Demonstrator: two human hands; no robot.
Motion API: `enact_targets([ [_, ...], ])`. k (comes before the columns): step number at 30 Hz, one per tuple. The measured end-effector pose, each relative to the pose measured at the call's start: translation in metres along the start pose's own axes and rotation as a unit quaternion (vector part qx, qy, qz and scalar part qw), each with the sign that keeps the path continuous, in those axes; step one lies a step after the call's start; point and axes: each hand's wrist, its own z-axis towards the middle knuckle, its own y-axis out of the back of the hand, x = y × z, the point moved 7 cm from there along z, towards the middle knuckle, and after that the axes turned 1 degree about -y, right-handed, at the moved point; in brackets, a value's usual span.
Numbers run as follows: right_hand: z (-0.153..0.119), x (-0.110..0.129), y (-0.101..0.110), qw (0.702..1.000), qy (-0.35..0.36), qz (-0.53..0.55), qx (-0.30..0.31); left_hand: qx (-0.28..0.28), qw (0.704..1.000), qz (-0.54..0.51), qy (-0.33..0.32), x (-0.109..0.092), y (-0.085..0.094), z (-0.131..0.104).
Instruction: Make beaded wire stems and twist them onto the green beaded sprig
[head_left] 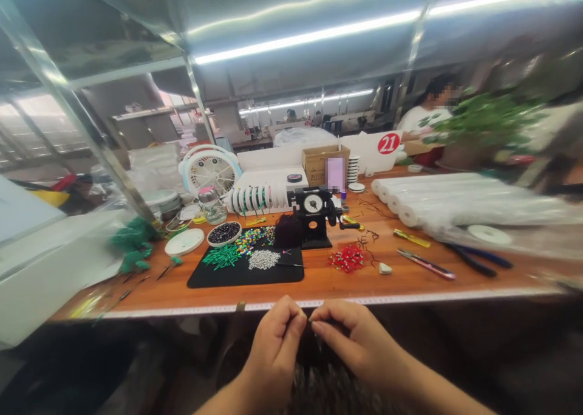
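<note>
My left hand (277, 342) and my right hand (348, 337) are held close together just below the table's front edge. Both are closed in a pinch, thumb against forefinger, the tips nearly meeting. Whatever lies between them is too small and dark to make out. Beyond them a black mat (282, 275) carries green stick-like pieces (221, 256), silvery beads (264, 259) and multicoloured beads (249, 240). A round white dish of dark beads (224, 233) stands at the mat's back left. To the right, small red pieces (347, 257) lie heaped on the wood.
A black hand-cranked counter (313, 205) stands behind the mat, beside a row of white spools (259, 198). Pliers (478, 259), a cutter knife (426, 264) and wrapped white rolls (428, 196) lie right. A fan (211, 172) stands back left; a person (426, 117) sits beyond.
</note>
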Motion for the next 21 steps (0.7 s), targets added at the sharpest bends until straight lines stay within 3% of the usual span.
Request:
enact_targets([
  [5,-0.001,0.002,0.001,1.0,0.01,-0.005,-0.018,0.01,0.999,-0.023,0.022,0.002,-0.003,0.0],
  [15,0.005,-0.007,0.0,0.997,-0.028,0.062,-0.028,-0.031,0.981,0.124,-0.144,-0.01,0.001,-0.003],
  [21,0.005,-0.008,-0.002,0.996,-0.034,0.078,-0.022,-0.021,0.986,0.12,-0.114,-0.008,-0.001,0.0],
])
